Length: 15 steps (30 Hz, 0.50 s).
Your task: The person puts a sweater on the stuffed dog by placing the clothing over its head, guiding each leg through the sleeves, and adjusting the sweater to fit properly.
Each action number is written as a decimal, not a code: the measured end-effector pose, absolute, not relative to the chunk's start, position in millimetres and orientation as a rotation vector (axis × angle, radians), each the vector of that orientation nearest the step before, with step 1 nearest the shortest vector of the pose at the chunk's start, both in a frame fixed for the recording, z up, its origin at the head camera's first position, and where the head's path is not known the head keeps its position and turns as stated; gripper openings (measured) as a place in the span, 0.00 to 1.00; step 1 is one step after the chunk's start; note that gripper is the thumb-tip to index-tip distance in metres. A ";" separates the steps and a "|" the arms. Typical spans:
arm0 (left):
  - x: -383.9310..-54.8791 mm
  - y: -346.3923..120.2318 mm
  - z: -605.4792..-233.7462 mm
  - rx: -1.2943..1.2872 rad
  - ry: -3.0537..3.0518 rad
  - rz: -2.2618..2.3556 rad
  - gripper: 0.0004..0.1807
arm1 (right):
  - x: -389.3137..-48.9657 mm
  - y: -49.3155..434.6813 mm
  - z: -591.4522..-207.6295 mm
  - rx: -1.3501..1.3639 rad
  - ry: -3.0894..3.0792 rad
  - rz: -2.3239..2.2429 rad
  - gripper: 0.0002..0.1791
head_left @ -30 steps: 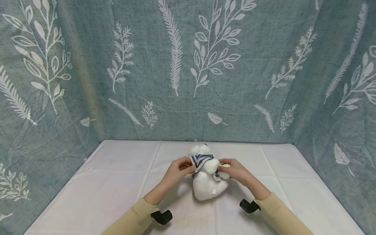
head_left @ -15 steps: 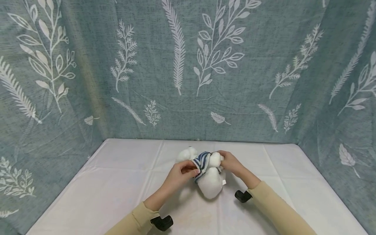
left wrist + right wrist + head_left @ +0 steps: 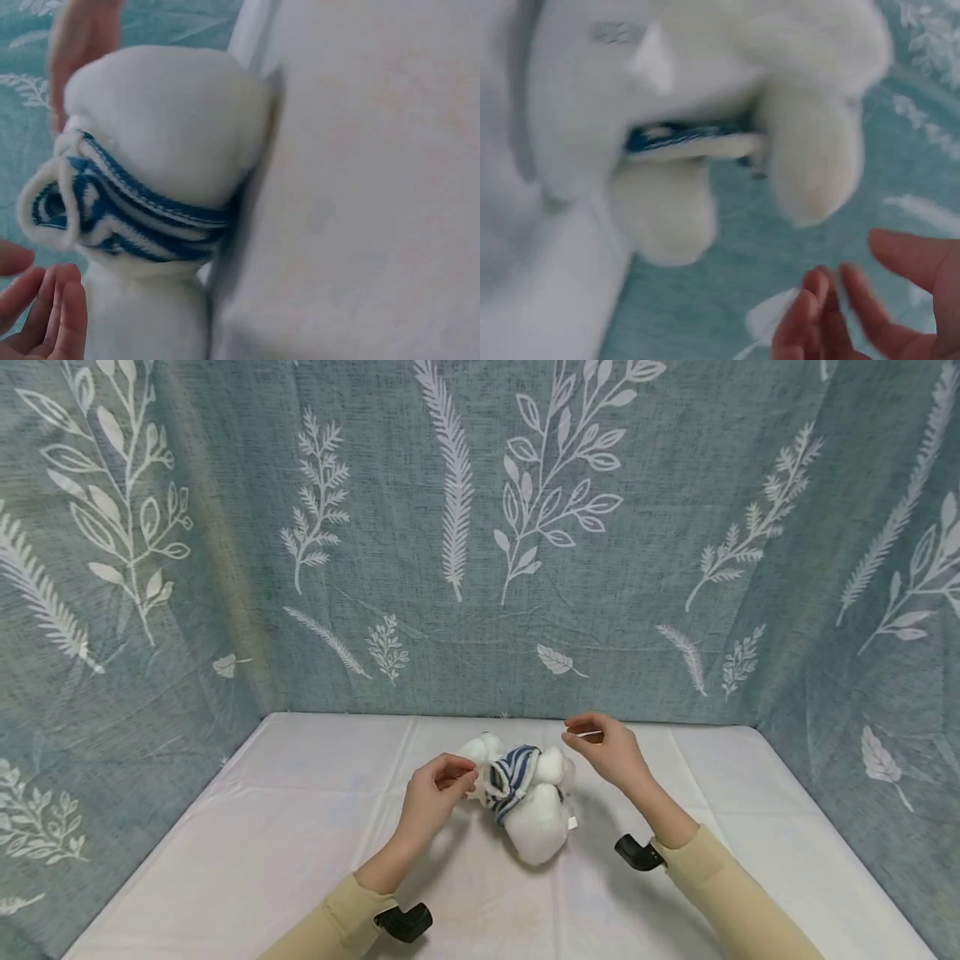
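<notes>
Wearing beige cloth sleeves, I have a black curved piece at each cuff. Beyond them, the rounded near end of a white plush toy points my way; the toy lies between my hands, a small white tag on its right side. My left hand grips nothing: the thumb is parted from softly bent fingers, whose tips are just beside the white-edged loop of the blue-and-white striped knit band round the toy. Whether they brush the plush, I cannot tell. My right hand is likewise unclosed, thumb spread from loosely curved fingers, off the toy's far right side and apart from its stubby limbs. Under everything spreads a creased white cloth, and at its far edge hangs a grey-green curtain printed with white leaf sprays
</notes>
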<state>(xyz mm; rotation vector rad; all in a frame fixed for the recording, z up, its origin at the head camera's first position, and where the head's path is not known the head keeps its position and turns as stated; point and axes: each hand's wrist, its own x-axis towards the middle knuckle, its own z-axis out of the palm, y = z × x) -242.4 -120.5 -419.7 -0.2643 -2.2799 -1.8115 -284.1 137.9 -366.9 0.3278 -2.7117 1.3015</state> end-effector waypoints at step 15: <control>-255.7 -92.6 -436.4 -0.170 -2.321 -1.687 0.04 | -270.6 102.9 -375.7 0.320 -2.771 0.912 0.10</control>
